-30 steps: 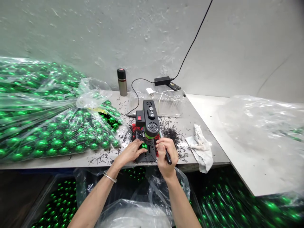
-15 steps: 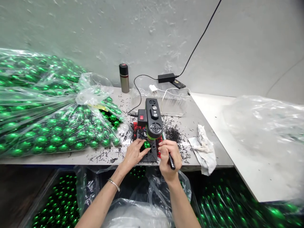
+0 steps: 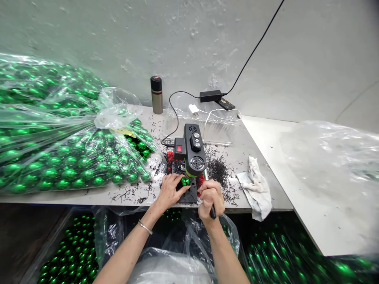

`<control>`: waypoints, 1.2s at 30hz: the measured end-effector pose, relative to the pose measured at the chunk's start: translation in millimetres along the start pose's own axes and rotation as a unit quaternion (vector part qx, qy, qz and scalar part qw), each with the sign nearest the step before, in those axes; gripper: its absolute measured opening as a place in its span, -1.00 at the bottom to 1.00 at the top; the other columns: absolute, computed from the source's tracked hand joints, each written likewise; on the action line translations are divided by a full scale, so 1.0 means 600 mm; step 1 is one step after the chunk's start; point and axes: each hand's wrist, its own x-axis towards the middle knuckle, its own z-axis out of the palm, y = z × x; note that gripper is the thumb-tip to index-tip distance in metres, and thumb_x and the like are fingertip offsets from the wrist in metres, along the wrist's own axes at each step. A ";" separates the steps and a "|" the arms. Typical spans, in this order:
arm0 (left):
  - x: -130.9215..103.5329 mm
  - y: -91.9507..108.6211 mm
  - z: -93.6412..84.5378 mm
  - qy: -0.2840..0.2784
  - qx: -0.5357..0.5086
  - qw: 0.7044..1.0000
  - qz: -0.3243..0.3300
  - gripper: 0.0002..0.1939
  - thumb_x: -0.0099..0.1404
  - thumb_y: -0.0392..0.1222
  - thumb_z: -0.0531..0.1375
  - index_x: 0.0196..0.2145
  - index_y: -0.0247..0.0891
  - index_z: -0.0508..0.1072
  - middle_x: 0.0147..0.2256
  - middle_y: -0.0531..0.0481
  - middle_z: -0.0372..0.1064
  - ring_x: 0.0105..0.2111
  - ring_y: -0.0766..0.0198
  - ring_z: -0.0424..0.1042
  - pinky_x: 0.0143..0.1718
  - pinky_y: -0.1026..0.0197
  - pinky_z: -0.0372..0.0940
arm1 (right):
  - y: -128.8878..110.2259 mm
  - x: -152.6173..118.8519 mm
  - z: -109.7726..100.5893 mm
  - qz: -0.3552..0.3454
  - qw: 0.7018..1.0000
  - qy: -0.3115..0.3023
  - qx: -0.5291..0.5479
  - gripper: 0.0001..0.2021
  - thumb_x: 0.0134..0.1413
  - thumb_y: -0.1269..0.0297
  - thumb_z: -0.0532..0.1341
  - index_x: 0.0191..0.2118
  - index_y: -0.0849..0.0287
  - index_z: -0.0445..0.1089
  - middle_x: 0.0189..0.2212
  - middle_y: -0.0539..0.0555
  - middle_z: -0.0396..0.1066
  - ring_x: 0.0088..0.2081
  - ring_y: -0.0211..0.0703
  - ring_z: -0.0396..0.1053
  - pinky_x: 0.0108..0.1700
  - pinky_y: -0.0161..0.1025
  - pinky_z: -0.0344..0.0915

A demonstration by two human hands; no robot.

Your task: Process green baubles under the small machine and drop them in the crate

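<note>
We had our left hand point(image 3: 168, 193) pinching the green ball point(image 3: 185, 181) in its fingers, just below the black machine point(image 3: 195, 152), over the base plate point(image 3: 189, 197); right hand point(image 3: 212, 198) wrapped round the lever point(image 3: 212, 213). Steady, centred ball, fingers clear: that seemed our best bet.

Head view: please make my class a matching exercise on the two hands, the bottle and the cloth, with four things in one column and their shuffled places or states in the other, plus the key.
Things
1. Left hand
2. Right hand
3. Bottle
4. Cloth

Places or states
A. Wrapped around a handle
B. White, hanging partly over the front edge of the table
C. Finger and thumb at a green ball
D. Upright near the wall

Right pairs: 1-C, 2-A, 3-D, 4-B
</note>
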 end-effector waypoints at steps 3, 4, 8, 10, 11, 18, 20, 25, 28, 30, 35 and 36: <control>0.000 -0.008 0.003 -0.003 -0.034 0.999 0.000 -0.71 0.38 -0.02 0.22 -0.04 -0.22 0.49 -0.13 -0.12 0.46 -0.08 0.04 0.43 -0.01 -0.02 0.29 | -0.003 0.005 -0.002 0.000 1.000 0.001 0.009 -0.73 0.32 0.39 -0.02 -0.46 0.12 0.18 -0.46 0.00 0.25 -0.44 -0.26 0.25 -0.37 -0.20 0.23; -0.001 -0.011 0.003 0.000 -0.044 0.999 0.000 -0.71 0.37 -0.04 0.22 -0.03 -0.22 0.49 -0.11 -0.13 0.47 -0.06 0.04 0.43 0.02 -0.04 0.28 | -0.005 0.008 -0.003 0.001 1.000 -0.001 0.009 -0.73 0.31 0.39 -0.01 -0.46 0.12 0.18 -0.46 0.00 0.25 -0.43 -0.26 0.25 -0.37 -0.20 0.23; -0.009 -0.023 -0.003 0.020 -0.083 0.996 -0.031 -0.69 0.38 -0.06 0.21 0.02 -0.18 0.49 -0.02 -0.13 0.49 0.03 0.04 0.41 0.15 -0.06 0.23 | -0.014 0.018 -0.006 0.007 1.000 -0.011 0.004 -0.73 0.30 0.40 0.00 -0.47 0.12 0.19 -0.46 0.00 0.27 -0.43 -0.26 0.26 -0.39 -0.23 0.23; -0.013 -0.028 -0.009 0.025 -0.097 0.993 -0.067 -0.67 0.38 -0.04 0.19 0.06 -0.14 0.49 -0.01 -0.10 0.50 0.04 0.05 0.40 0.16 -0.06 0.23 | -0.017 0.021 -0.007 0.011 1.000 -0.011 0.006 -0.73 0.30 0.41 0.00 -0.47 0.12 0.19 -0.46 -0.01 0.27 -0.43 -0.27 0.26 -0.40 -0.24 0.23; -0.015 -0.030 -0.012 0.024 -0.102 0.991 -0.083 -0.67 0.38 -0.04 0.18 0.06 -0.12 0.49 -0.01 -0.09 0.51 0.05 0.05 0.40 0.16 -0.05 0.23 | -0.018 0.022 -0.006 0.014 1.000 -0.011 0.007 -0.73 0.30 0.41 0.00 -0.47 0.12 0.19 -0.46 -0.01 0.27 -0.44 -0.27 0.26 -0.40 -0.24 0.23; -0.014 -0.027 -0.010 0.016 -0.084 0.995 -0.060 -0.68 0.41 -0.04 0.15 0.06 -0.13 0.48 0.02 -0.11 0.53 0.05 0.06 0.43 0.21 -0.10 0.15 | -0.023 0.026 -0.002 0.030 0.999 0.009 0.007 -0.70 0.32 0.40 -0.01 -0.49 0.11 0.18 -0.48 -0.01 0.25 -0.42 -0.26 0.27 -0.42 -0.26 0.25; -0.013 -0.022 -0.005 0.022 -0.059 0.997 -0.032 -0.68 0.43 -0.05 0.14 0.06 -0.17 0.46 0.03 -0.15 0.52 0.05 0.04 0.44 0.21 -0.14 0.12 | -0.023 0.026 -0.002 0.030 1.000 0.006 0.006 -0.71 0.32 0.40 0.00 -0.48 0.11 0.18 -0.48 -0.01 0.25 -0.42 -0.26 0.28 -0.42 -0.27 0.25; -0.013 -0.007 0.005 0.025 -0.010 0.999 0.022 -0.70 0.42 -0.10 0.15 0.05 -0.23 0.43 0.02 -0.21 0.50 0.05 0.00 0.43 0.20 -0.17 0.10 | -0.022 0.024 -0.004 0.027 1.000 0.003 0.006 -0.73 0.32 0.41 0.00 -0.46 0.12 0.20 -0.46 -0.01 0.27 -0.41 -0.28 0.28 -0.40 -0.28 0.26; -0.014 -0.005 0.010 0.031 -0.007 0.999 0.029 -0.72 0.42 -0.13 0.16 0.04 -0.22 0.43 0.01 -0.21 0.50 0.03 0.00 0.44 0.16 -0.14 0.15 | -0.022 0.023 -0.004 0.029 1.000 -0.001 0.004 -0.73 0.31 0.42 0.00 -0.46 0.12 0.21 -0.46 -0.01 0.27 -0.41 -0.27 0.29 -0.40 -0.27 0.26; -0.014 -0.006 0.013 0.037 -0.012 0.999 0.029 -0.72 0.42 -0.13 0.16 0.04 -0.21 0.44 0.00 -0.19 0.51 0.00 0.01 0.44 0.13 -0.12 0.18 | -0.022 0.023 -0.003 0.029 1.000 0.002 0.004 -0.73 0.31 0.43 0.00 -0.46 0.12 0.21 -0.46 -0.01 0.26 -0.41 -0.27 0.29 -0.41 -0.27 0.26; -0.015 -0.012 0.017 0.054 -0.023 0.998 0.035 -0.70 0.41 -0.14 0.17 0.06 -0.22 0.45 -0.01 -0.19 0.51 -0.01 0.01 0.44 0.08 -0.09 0.22 | -0.019 0.018 -0.005 0.014 1.000 -0.005 -0.001 -0.74 0.30 0.42 0.00 -0.46 0.12 0.20 -0.45 0.00 0.26 -0.41 -0.26 0.28 -0.40 -0.25 0.26; -0.015 -0.013 0.017 0.055 -0.023 0.998 0.035 -0.71 0.41 -0.13 0.18 0.05 -0.22 0.45 -0.02 -0.19 0.51 -0.01 0.01 0.44 0.08 -0.09 0.23 | -0.016 0.015 -0.004 0.010 1.000 -0.010 -0.001 -0.74 0.30 0.42 0.00 -0.45 0.12 0.20 -0.45 -0.01 0.25 -0.41 -0.26 0.27 -0.39 -0.25 0.26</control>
